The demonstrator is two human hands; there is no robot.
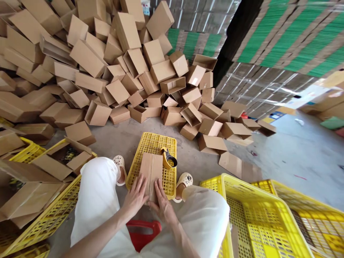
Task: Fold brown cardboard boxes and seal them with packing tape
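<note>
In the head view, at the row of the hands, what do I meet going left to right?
Left yellow crate → left shoe → left hand → carton, showing between the hands → right hand → right shoe → right yellow crate.

Stacks (partly green-striped) at upper right, a red strip on the floor.

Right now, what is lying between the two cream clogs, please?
In the head view, the yellow plastic crate, bearing a cardboard box and a tape dispenser.
</note>
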